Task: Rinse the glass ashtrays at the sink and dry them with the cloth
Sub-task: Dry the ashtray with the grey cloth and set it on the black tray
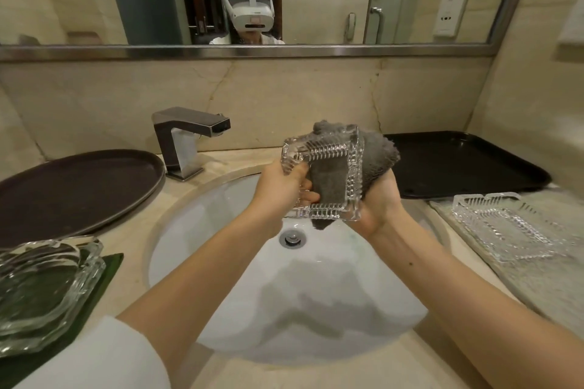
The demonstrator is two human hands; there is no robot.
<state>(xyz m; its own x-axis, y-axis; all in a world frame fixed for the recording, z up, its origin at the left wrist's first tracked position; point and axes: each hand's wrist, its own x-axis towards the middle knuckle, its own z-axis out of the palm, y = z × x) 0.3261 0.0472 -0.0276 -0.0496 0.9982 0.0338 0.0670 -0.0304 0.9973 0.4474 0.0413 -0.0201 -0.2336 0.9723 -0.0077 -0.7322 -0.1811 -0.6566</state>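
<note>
— Where were we with the ashtrays?

— We held a square glass ashtray (325,177) over the basin (221,262), our left hand (281,189) pinching its near-left corner, our right hand (379,202) gripping the grey cloth (376,155) bunched behind it.

— And the rest?

— One ashtray on the mat (502,227) lay right of our right hand, seemingly done; the stacked glass dishes (41,287) left of our left arm probably still waited.

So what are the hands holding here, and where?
The left hand grips the square ribbed glass ashtray by its left rim, above the sink. The right hand holds the grey cloth against its underside.
</note>
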